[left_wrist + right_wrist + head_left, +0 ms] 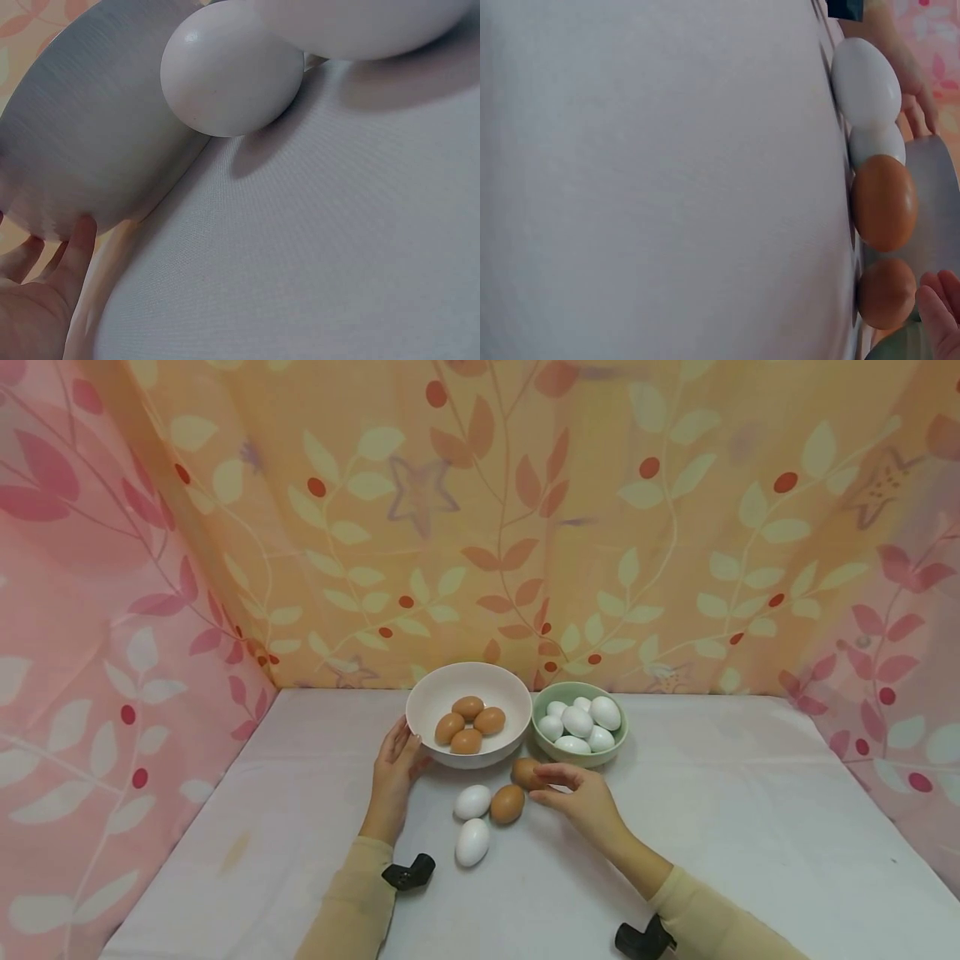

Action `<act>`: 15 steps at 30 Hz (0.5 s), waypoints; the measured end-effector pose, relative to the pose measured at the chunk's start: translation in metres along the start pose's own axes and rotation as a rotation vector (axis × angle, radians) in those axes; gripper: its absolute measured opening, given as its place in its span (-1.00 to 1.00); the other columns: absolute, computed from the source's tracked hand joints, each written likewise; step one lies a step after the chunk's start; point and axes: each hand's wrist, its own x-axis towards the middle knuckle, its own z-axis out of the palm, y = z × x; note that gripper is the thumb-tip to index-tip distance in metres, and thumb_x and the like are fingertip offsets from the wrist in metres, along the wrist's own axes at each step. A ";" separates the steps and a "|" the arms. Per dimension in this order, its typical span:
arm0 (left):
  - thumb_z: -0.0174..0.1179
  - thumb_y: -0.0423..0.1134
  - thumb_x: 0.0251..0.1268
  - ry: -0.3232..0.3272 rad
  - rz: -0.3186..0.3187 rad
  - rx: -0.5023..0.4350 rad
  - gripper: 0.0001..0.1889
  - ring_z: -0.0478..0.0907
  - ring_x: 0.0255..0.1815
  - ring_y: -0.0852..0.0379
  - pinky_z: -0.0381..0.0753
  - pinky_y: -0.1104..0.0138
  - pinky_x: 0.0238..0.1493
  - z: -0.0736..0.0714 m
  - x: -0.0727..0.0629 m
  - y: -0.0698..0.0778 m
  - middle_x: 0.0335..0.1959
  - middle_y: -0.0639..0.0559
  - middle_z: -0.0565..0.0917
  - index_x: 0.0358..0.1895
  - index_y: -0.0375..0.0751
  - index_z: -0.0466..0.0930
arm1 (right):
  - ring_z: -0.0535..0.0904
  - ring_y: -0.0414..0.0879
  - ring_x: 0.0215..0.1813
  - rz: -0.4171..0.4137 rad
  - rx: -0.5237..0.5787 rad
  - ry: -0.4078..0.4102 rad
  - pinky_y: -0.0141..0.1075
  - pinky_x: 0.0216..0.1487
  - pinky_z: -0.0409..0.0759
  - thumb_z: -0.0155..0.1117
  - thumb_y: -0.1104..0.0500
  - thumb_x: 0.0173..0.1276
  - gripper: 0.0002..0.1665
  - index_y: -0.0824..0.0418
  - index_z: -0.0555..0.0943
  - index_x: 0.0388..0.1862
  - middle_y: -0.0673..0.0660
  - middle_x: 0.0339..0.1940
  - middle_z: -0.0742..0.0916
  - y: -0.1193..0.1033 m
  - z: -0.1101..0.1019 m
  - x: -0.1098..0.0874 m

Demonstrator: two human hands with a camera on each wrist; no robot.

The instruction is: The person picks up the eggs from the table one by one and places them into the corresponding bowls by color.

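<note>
My left hand (393,781) rests against the left side of a white bowl (468,761), its fingers (77,251) fairly straight on the outer wall. Several brown eggs (467,742) lie in that bowl. The right hand (581,802) is at a brown egg (886,294) on the table, fingertips right at its side and partly overlapping it in the head view. Close beside it lies a second brown egg (507,805). Two white eggs, one nearer the bowl (472,802) and one nearer the front (472,842), lie to the left of it.
A green bowl (592,759) heaped with white eggs (577,722) stands right of the white bowl. Both bowls are near the back of the table, which has a white cloth (300,860). Patterned curtains (525,527) hang behind and at both sides.
</note>
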 end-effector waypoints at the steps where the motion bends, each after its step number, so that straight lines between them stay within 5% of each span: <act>1: 0.09 -0.07 0.51 0.000 -0.001 0.002 -0.39 0.26 0.53 0.05 0.46 0.04 0.41 0.000 0.000 0.000 0.60 0.05 0.16 0.55 0.10 0.15 | 0.71 0.02 0.06 -0.002 -0.003 -0.002 -0.16 0.20 0.64 0.52 0.31 0.12 -0.57 0.37 0.69 0.00 0.28 -0.05 0.79 0.001 0.001 0.000; 8: 0.09 -0.08 0.51 0.002 0.002 0.000 -0.39 0.27 0.53 0.05 0.46 0.04 0.41 0.000 0.000 0.001 0.60 0.03 0.17 0.54 0.09 0.16 | 0.71 0.09 0.06 0.023 0.037 -0.027 -0.43 0.02 0.68 0.52 0.35 0.09 -0.53 0.44 0.66 0.01 0.35 -0.03 0.77 0.004 0.009 -0.002; 15: 0.09 -0.09 0.51 0.002 0.005 0.001 -0.40 0.28 0.52 0.04 0.46 0.03 0.41 0.000 -0.001 0.001 0.60 0.02 0.17 0.54 0.09 0.16 | 0.70 0.15 0.06 0.016 0.023 -0.041 -0.30 0.08 0.70 0.55 0.36 0.05 -0.52 0.47 0.66 -0.01 0.36 -0.04 0.76 0.006 0.018 -0.003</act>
